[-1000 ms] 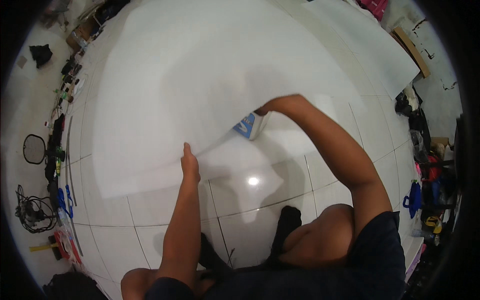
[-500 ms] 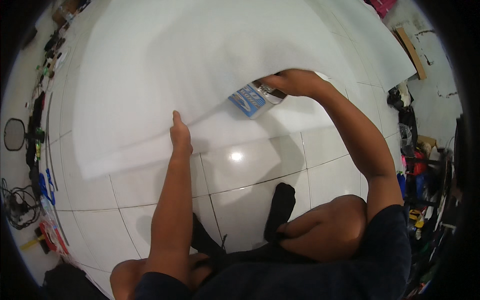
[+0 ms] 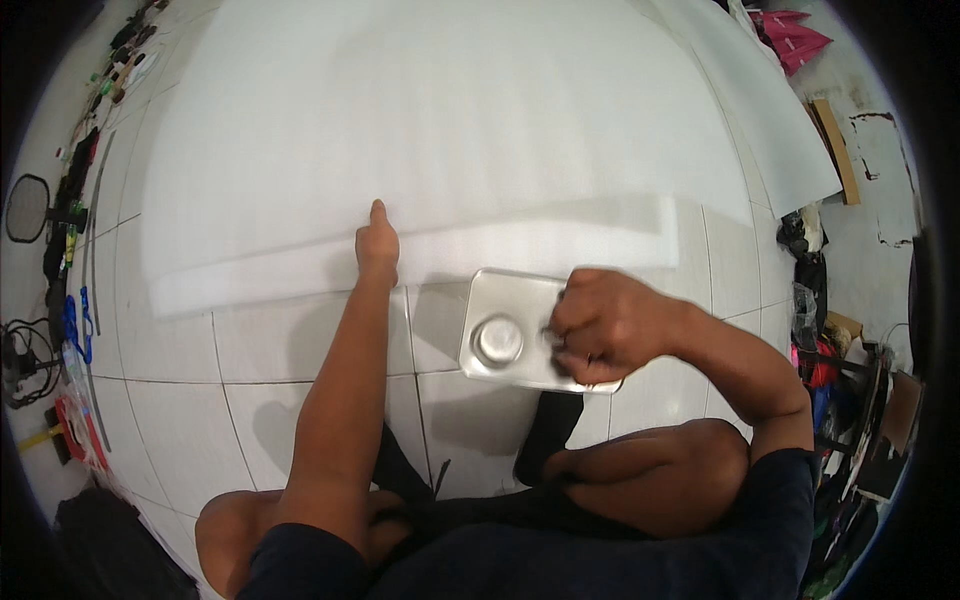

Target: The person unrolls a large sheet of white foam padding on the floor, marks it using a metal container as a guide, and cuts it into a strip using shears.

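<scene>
A rectangular metal can (image 3: 540, 295) with a round cap hangs over the tiles in front of me, seen from its top. My right hand (image 3: 610, 325) is closed around the handle on the can's top, covering most of that side. A large white foam sheet (image 3: 450, 130) spreads over the floor beyond. Its near edge carries a long folded strip (image 3: 530, 245). My left hand (image 3: 377, 245) grips this edge left of the can, thumb pointing away from me and the other fingers mostly hidden.
White floor tiles (image 3: 280, 340) lie under and around the sheet. Clutter lines the left wall, with a blue-handled tool (image 3: 78, 325) among it. At the right stand a brown board (image 3: 837, 150) and several bags and boxes. My feet in black socks (image 3: 548, 430) are close below the can.
My right hand has brought the can out from under the raised sheet toward me. The sheet has dropped flatter, with a folded strip at its near edge. My left hand stays on the edge.
</scene>
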Demonstrator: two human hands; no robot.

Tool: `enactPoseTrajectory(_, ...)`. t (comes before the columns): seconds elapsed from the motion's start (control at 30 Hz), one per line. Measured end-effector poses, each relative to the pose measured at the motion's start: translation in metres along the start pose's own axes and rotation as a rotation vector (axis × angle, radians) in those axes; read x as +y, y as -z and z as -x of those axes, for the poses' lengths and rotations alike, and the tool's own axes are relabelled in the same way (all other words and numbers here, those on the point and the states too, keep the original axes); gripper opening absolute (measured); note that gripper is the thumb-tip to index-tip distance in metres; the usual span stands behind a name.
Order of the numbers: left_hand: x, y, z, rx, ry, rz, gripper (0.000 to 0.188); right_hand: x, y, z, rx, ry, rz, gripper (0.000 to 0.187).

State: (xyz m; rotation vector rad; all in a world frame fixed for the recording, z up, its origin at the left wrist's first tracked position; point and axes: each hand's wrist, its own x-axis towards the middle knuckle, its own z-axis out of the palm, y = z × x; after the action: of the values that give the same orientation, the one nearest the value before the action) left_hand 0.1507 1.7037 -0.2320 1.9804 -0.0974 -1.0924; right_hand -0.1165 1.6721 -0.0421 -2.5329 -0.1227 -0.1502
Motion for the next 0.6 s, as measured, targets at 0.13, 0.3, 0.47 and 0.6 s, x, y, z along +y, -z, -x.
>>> enactPoseTrajectory(0.13, 0.004, 0.002, 0.008, 0.003, 0.014, -0.018, 0.078, -0.006, -0.026, 0.009, 0.004, 0.130, 0.027, 0.023)
enactPoseTrajectory(0.3, 0.005, 0.008, 0.005, -0.061, 0.059, -0.104, 0.079, -0.001, -0.030, 0.009, 0.036, 0.230, 0.129, 0.011)
enactPoseTrajectory(0.47, -0.017, -0.006, -0.005, 0.075, -0.164, -0.203, 0.079, 0.007, -0.037, 0.015, 0.138, 0.154, 0.215, 0.016)
enactPoseTrajectory(0.6, -0.043, -0.013, -0.029, -0.049, -0.459, -0.479, 0.064, 0.006, -0.003, 0.027, 0.041, -0.106, -0.036, 0.028)
